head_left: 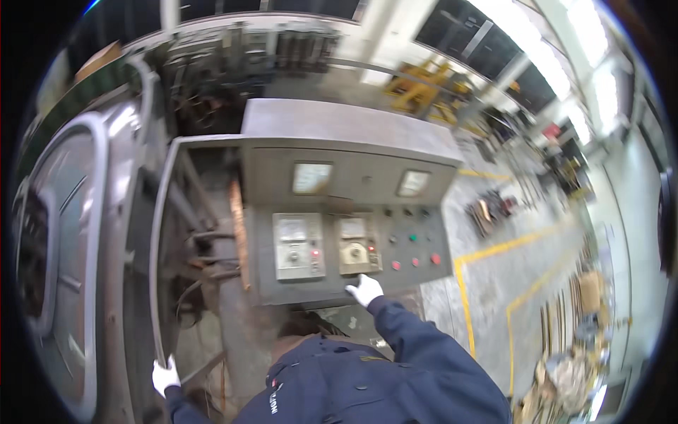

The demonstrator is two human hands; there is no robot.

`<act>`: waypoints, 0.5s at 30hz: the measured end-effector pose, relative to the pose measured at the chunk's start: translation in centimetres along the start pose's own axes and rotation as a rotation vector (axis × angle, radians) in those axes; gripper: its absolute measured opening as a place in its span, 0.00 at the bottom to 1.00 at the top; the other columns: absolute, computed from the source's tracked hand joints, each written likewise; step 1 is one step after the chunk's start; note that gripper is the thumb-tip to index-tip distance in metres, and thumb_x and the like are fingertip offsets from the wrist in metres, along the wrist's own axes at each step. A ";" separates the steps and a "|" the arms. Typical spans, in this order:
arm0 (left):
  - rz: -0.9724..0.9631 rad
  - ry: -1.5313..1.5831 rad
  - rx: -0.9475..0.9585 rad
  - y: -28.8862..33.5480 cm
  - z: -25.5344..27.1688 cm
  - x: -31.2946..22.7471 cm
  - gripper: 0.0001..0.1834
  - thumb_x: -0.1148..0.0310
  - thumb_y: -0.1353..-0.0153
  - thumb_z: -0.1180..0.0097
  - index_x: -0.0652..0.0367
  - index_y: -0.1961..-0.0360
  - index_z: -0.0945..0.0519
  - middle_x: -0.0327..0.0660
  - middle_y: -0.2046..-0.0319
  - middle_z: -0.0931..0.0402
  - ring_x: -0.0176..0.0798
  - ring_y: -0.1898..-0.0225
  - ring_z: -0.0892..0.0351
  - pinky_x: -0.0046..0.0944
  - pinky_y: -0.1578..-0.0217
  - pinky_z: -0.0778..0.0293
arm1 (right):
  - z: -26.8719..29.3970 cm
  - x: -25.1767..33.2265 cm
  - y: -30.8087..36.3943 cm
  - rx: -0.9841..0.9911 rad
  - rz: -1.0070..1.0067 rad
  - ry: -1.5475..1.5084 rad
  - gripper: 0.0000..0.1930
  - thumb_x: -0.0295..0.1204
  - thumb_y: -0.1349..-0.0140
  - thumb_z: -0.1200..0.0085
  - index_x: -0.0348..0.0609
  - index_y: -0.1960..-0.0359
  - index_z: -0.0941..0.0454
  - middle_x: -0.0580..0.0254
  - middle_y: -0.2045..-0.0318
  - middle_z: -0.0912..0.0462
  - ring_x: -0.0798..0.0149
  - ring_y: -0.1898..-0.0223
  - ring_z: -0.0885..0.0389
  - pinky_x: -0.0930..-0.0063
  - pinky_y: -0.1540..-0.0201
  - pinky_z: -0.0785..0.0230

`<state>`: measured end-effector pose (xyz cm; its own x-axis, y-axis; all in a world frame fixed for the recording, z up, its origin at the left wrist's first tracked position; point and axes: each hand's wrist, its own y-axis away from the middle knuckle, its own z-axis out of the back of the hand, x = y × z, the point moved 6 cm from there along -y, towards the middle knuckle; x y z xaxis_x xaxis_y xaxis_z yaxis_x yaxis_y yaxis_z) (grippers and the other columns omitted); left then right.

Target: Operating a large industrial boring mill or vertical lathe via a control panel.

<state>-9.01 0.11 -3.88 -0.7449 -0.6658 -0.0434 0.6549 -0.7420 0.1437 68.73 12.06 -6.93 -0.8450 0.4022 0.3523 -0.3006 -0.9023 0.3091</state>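
My left hand (166, 375), in a white glove, is closed around the lower end of a curved grey metal rail (155, 283). My right hand (366, 290), also gloved in white, rests at the lower edge of a grey control console (417, 283), its thumb apart from its fingers and nothing visible in it. Just above it is a beige control unit (359, 244) with a knob and a small display. Left of that sits a white control unit (298, 247). Push buttons (415, 261) in red and green lie farther right, and two meters (312, 178) are on the upright panel.
A large machine housing with a rounded frame (99, 212) stands on the left. Pipes and cables (205, 261) fill the gap beside the console. Yellow floor lines (462, 297) run at right, near a small machine (487, 212). Wrapped bundles (568, 378) lie against the right wall.
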 end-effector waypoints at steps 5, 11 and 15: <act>-0.116 0.018 -0.086 -1.5 -0.8 1.5 0.33 0.41 0.30 0.35 0.68 0.52 0.16 0.63 0.58 0.12 0.70 0.52 0.13 0.60 0.50 0.19 | -1.6 -0.3 0.0 0.040 -0.055 -0.090 0.30 0.50 0.36 0.30 0.32 0.49 0.17 0.35 0.54 0.11 0.36 0.48 0.12 0.47 0.43 0.21; -0.205 0.108 -0.195 -2.5 -1.3 1.7 0.29 0.42 0.30 0.34 0.65 0.58 0.15 0.60 0.65 0.13 0.69 0.59 0.13 0.61 0.58 0.20 | -1.9 -0.6 0.5 0.030 -0.088 -0.098 0.28 0.48 0.35 0.30 0.34 0.48 0.17 0.41 0.54 0.09 0.40 0.49 0.11 0.50 0.43 0.20; -0.085 -0.086 -0.039 -0.2 2.5 -1.2 0.45 0.24 0.36 0.43 0.61 0.51 0.10 0.59 0.56 0.10 0.66 0.53 0.10 0.61 0.51 0.16 | -1.8 -1.3 0.8 0.037 -0.103 -0.093 0.28 0.49 0.34 0.30 0.33 0.47 0.17 0.40 0.53 0.09 0.39 0.48 0.11 0.50 0.42 0.20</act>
<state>-8.54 1.24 -1.37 -0.8051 -0.5924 0.0310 0.5920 -0.7992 0.1043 68.76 10.55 -8.70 -0.7652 0.5067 0.3972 -0.3658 -0.8498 0.3795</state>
